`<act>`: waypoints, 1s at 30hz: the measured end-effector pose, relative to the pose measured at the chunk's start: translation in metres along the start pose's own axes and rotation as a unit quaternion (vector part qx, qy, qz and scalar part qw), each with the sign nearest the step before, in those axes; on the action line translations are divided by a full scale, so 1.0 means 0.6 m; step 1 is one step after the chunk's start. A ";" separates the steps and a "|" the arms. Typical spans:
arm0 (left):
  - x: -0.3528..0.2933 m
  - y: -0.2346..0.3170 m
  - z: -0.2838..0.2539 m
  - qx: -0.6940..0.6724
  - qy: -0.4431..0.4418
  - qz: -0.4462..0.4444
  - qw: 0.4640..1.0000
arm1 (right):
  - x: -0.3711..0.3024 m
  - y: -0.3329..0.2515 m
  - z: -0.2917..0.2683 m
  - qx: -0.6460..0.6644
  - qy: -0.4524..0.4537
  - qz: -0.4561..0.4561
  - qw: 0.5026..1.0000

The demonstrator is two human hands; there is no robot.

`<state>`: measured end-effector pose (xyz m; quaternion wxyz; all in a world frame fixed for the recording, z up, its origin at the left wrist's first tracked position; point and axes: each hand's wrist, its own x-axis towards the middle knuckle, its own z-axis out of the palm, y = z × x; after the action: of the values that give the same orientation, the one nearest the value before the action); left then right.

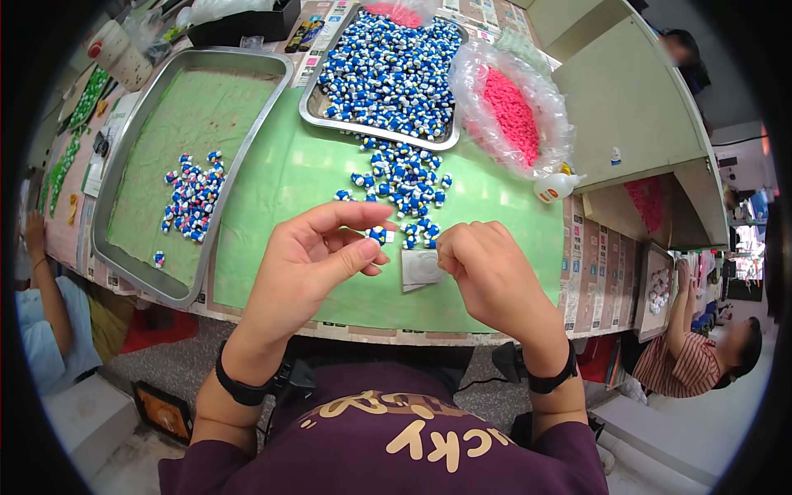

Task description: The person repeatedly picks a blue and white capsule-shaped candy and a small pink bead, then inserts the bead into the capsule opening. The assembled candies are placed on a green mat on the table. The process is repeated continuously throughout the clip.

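Note:
My left hand is closed, thumb and fingertips curled round a small blue-and-white figurine with a yellow trim. Close beside it, my right hand is pinched with its knuckles up; whatever its fingertips hold, if anything, is hidden. Between the hands a small white pad lies on the green mat. Just beyond the fingers is a loose pile of the same figurines, trailing back to a metal tray heaped with many more.
At left, a green-lined metal tray holds figurines with pink parts. A clear bag of pink pieces and a white bottle stand right of the heaped tray. A pale cabinet bounds the right side. Other people sit at both sides.

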<state>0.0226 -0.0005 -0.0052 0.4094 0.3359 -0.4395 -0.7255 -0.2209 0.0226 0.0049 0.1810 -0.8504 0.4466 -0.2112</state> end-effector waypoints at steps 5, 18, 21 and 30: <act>-0.003 -0.008 -0.001 -0.035 -0.008 -0.015 0.999 | 0.005 -0.005 -0.007 -0.002 -0.016 0.014 1.000; 0.006 -0.006 0.051 -0.060 -0.016 0.049 0.997 | 0.010 -0.075 -0.030 0.330 0.180 0.040 0.926; 0.003 -0.006 0.065 -0.040 -0.009 0.107 0.993 | 0.014 -0.075 -0.024 0.301 0.202 0.032 0.931; -0.005 -0.009 0.077 0.015 0.014 0.187 0.982 | 0.011 -0.077 -0.012 0.235 0.214 0.041 0.947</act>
<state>-0.0168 0.0205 0.0081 0.5391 0.2636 -0.4997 -0.6247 -0.1895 0.0414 0.0352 0.2842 -0.6997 0.4470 -0.4795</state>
